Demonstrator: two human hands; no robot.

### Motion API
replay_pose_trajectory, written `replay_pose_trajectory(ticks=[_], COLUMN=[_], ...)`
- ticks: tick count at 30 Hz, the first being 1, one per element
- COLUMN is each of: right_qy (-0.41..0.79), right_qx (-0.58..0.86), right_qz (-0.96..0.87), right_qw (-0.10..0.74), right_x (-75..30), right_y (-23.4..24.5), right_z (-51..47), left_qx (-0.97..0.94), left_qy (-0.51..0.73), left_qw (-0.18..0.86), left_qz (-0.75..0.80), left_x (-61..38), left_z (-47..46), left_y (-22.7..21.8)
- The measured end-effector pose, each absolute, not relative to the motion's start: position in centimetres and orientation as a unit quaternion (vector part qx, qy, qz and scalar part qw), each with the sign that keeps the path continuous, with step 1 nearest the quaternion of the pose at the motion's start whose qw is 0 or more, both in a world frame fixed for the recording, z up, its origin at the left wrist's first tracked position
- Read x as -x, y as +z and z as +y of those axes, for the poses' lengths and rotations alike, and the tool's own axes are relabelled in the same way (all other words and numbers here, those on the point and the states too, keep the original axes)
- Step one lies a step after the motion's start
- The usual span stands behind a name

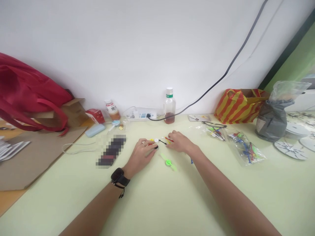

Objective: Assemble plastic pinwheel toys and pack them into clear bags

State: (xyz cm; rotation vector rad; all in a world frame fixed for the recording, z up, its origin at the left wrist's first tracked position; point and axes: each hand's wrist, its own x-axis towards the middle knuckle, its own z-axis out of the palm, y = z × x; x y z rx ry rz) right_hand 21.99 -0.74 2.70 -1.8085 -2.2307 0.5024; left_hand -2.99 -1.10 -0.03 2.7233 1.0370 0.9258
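My left hand point(142, 153), with a watch on its wrist, rests low over the table, fingers bent and drawn together. At its fingertips is a small black round piece point(156, 147). Just beyond lies a white round plastic piece point(156, 140). To the right, my right hand point(179, 141) has its fingers curled down over small plastic parts; whatever they grip is hidden. A thin black rod point(162, 142) and a red stick point(169, 139) show beside its fingertips. Nearer to me lies a bright green propeller point(168, 163). A blue bit point(192, 161) peeks out by my right forearm.
Bags of coloured plastic parts point(246, 149) lie right, near white slotted discs point(290, 150), a grey bag point(272, 119) and a striped bag point(238, 105). A bottle point(169, 106) and power strip point(141, 115) stand along the wall. A blurred dark object point(111, 151) lies left.
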Motion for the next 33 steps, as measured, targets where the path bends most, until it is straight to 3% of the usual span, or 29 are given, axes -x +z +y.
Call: replay_pose_trajectory(ticks=[13,22,33], right_qy=[0.266,0.167,0.165], right_qx=[0.61,0.528,0.515], right_qz=[-0.735,-0.808,-0.817], right_qw=[0.129,0.199,0.202], right_x=[-20.8,-19.5,-19.5], right_y=[3.9,2.7,3.8], right_z=[-1.6,-1.6,-1.9], left_qx=[-0.893,-0.859,-0.816], left_qy=[0.241,0.291,0.31], left_qw=[0.053,0.091,0.048], left_qz=[0.377,0.411,0.486], left_x=[3.3,3.4,3.2], left_z=[-1.4,-1.0,-0.8], left_y=[-0.3,-0.7,-0.8])
